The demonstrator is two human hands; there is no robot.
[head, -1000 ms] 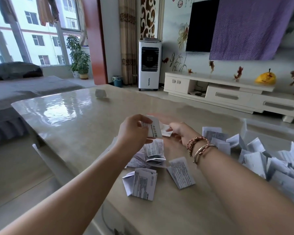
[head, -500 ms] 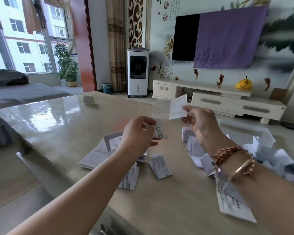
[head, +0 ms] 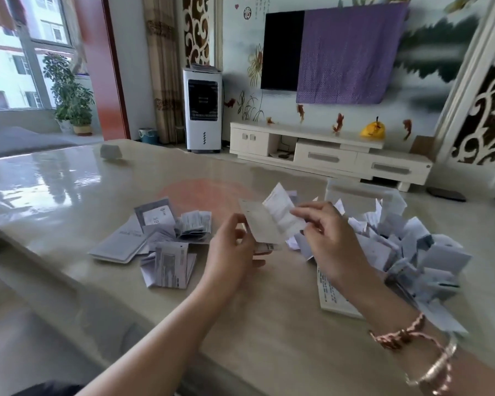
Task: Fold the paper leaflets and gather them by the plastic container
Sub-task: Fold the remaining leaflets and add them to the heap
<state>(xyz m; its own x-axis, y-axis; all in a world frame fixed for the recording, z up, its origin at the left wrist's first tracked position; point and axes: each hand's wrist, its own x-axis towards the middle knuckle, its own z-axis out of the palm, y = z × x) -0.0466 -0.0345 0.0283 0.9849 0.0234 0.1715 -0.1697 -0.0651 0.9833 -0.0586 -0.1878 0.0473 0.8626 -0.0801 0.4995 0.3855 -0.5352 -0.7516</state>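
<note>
Leaflet (head: 272, 224) in both hands' fingers (head: 303, 214) (blurry), above table (head: 69, 178).

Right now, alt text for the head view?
Both hands, left hand and right hand, hold one paper leaflet above a glossy table; folded leaflets lie piled beside a plastic container.

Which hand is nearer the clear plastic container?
Right. The right hand is just in front of the plastic container; the left hand is farther off, toward the person's left.
</note>
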